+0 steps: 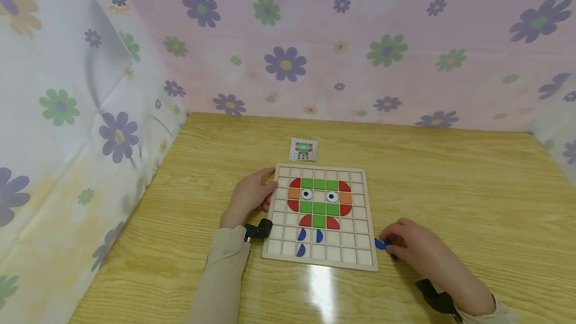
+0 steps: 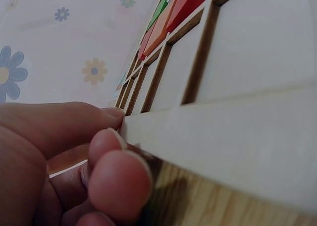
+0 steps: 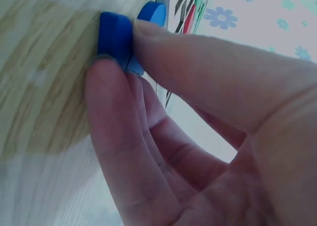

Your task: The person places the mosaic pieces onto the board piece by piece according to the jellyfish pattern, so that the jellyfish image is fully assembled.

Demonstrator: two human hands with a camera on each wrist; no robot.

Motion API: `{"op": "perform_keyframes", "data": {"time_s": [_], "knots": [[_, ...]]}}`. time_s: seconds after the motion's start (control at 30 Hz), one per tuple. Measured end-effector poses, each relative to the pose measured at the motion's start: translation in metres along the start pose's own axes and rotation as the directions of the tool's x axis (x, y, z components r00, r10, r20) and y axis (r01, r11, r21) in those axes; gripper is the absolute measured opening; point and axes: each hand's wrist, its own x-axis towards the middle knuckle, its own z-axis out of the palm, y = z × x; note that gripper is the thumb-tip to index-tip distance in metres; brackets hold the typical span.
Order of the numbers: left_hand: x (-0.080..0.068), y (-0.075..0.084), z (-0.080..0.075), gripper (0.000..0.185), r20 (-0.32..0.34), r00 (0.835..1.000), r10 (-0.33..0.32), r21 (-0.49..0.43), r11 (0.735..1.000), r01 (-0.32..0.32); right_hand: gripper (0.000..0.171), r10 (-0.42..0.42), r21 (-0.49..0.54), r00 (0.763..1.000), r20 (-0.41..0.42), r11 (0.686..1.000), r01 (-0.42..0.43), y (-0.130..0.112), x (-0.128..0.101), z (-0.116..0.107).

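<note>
A wooden grid board [image 1: 372, 264] lies on the table, with red, orange, green, blue and round eye pieces set in its cells. Three blue half-round pieces [image 1: 301, 234] sit in its lower rows. My left hand [image 1: 250, 195] holds the board's left rim, thumb at the edge and other fingers curled beside it. Off the board's lower right side, my right hand [image 1: 416, 246] pinches a blue half-round piece [image 3: 115, 37] between thumb and finger. Another blue piece [image 3: 152, 13] lies just past the thumb, by the board's edge. Part of a further blue piece shows behind the pinched one.
Behind the board lies a small printed card [image 1: 303, 149] with a coloured pattern on a grid. The wood-grain table [image 1: 450, 179] extends on both sides. Flowered cloth [image 1: 315, 29] hangs behind the table and at its left and right.
</note>
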Motion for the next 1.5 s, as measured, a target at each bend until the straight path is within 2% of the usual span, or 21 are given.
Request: {"op": "perform_keyframes", "data": {"time_s": [0.13,0.4,0.5,0.73,1.1,1.23,1.5], "knots": [[-0.001,0.001,0.0,0.047,-0.003,1.0,0.0,0.001,1.0,0.0,0.021,0.02,0.025,1.0,0.001,0.999,-0.02,0.001,-0.001,-0.002],[-0.001,0.001,0.0,0.047,0.008,1.0,-0.011,-0.016,1.0,0.011,0.023,-0.119,0.027,0.992,0.045,0.993,0.118,0.008,-0.005,-0.005],[-0.001,0.001,0.0,0.047,0.003,1.0,-0.004,-0.008,1.0,0.004,0.021,-0.102,0.014,0.994,0.031,0.995,0.102,0.008,-0.005,-0.005],[-0.001,0.001,0.0,0.047,-0.002,1.0,0.011,0.0,1.0,-0.011,0.019,0.008,-0.019,1.0,0.017,1.0,-0.008,0.009,-0.004,-0.007],[-0.001,0.001,0.0,0.047,0.003,1.0,-0.01,-0.002,1.0,0.01,0.015,0.001,-0.109,1.0,-0.018,0.994,-0.003,0.01,-0.008,-0.007],[-0.002,0.001,0.0,0.047,0.003,1.0,-0.01,0.004,1.0,0.01,0.016,-0.016,-0.135,0.999,-0.05,0.991,0.009,0.009,-0.007,-0.005],[-0.002,0.002,0.0,0.047,-0.001,1.0,-0.007,-0.008,1.0,0.007,0.018,0.009,-0.155,0.993,-0.12,0.988,-0.027,0.012,-0.007,-0.004]]}}
